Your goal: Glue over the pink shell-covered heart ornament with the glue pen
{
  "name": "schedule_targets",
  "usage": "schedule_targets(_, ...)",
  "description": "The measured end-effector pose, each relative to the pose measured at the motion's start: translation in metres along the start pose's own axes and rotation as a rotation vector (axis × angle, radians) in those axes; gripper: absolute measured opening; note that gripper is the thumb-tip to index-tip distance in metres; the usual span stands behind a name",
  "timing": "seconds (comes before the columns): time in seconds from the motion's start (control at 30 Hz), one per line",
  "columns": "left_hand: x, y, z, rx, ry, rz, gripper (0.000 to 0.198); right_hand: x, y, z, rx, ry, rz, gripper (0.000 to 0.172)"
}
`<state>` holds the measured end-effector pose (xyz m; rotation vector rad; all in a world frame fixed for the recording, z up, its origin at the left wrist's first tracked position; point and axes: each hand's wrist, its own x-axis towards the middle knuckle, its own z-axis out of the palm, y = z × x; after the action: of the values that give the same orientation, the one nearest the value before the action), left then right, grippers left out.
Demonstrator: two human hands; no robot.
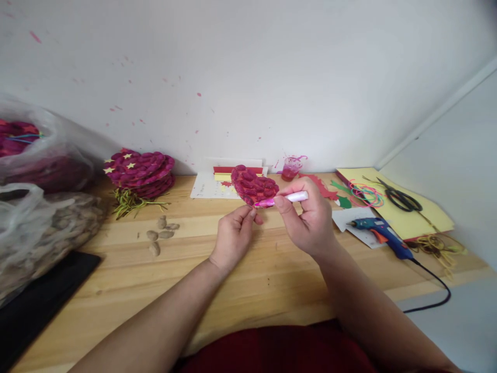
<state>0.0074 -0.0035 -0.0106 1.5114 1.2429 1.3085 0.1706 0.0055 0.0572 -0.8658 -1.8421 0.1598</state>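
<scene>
Peanuts [166, 234] left of heart [252, 184]; glue gun [393, 239] right, before scissors [395, 194].

White wall [240, 67] behind the desk's got pinkish-red splatters [35, 37] all over, lol. Another pale wall [454, 140] meets it on the right, and the desktop [279, 285]'s light, streaky wood.

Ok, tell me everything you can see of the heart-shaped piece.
The heart-shaped piece is covered in lumpy magenta shapes resembling painted peanuts, with redder gaps between. It appears tilted up above the wooden table, its bottom apparently pinched by the left hand. The right hand holds a pink-tipped white tool at its lower edge; whether they touch is unclear.
</scene>
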Motion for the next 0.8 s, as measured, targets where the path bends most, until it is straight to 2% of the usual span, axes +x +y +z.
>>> schedule_targets(0.27, -0.0006, -0.0014, -0.0007, 0.037, 0.022, 0.03, 0.03, -0.0009, -0.0035, 0.0003, -0.093, 0.0, -0.058, 0.009)
schedule_targets(0.8, 0.0005, 0.0006, -0.0012, 0.028, 0.027, 0.015, 0.03, -0.001, -0.0037, -0.0008, -0.076, -0.029, -0.05, 0.008)
